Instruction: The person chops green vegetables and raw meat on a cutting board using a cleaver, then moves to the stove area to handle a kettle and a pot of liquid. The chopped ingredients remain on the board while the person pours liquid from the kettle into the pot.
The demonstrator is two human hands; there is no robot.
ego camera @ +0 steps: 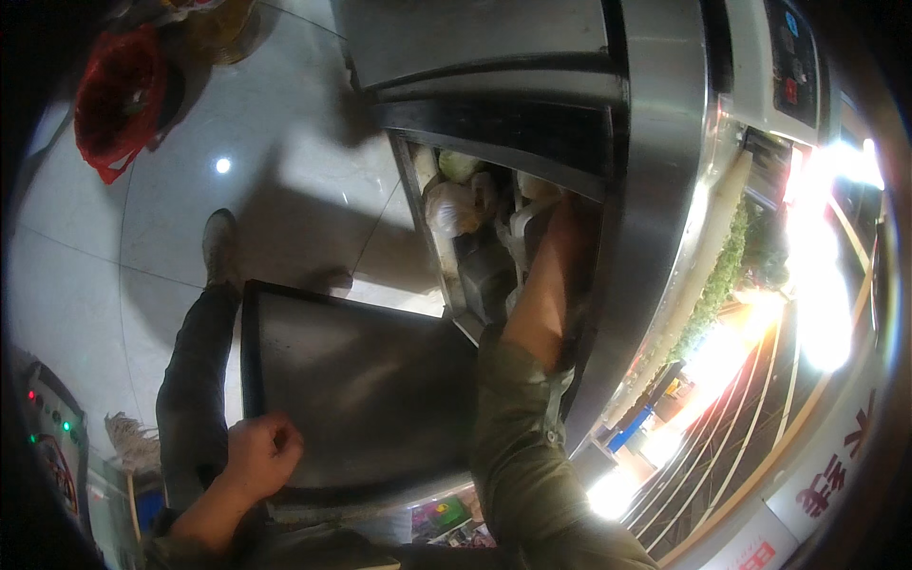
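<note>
My left hand (pixel 265 453) is loosely curled into a fist at the near left corner of an open refrigerator door (pixel 363 392); nothing shows in it, and I cannot tell whether it touches the door. My right arm reaches into the under-counter refrigerator compartment (pixel 440 267). My right hand (pixel 570 214) lies in shadow at its inner side, fingers hidden, so its grip does not show. Beside that arm are a white plastic bag (pixel 524 221), a dark container (pixel 488 274), a bagged whitish item (pixel 452 208) and a pale green vegetable, apparently a cabbage (pixel 458 164).
A stainless steel counter (pixel 659 142) runs along the right, with leafy greens (pixel 719 278) beyond its edge. On the tiled floor (pixel 299 206) stands a bin lined with a red plastic bag (pixel 121 100). A mop head (pixel 134 440) and a panel with small lights (pixel 53 427) are at lower left.
</note>
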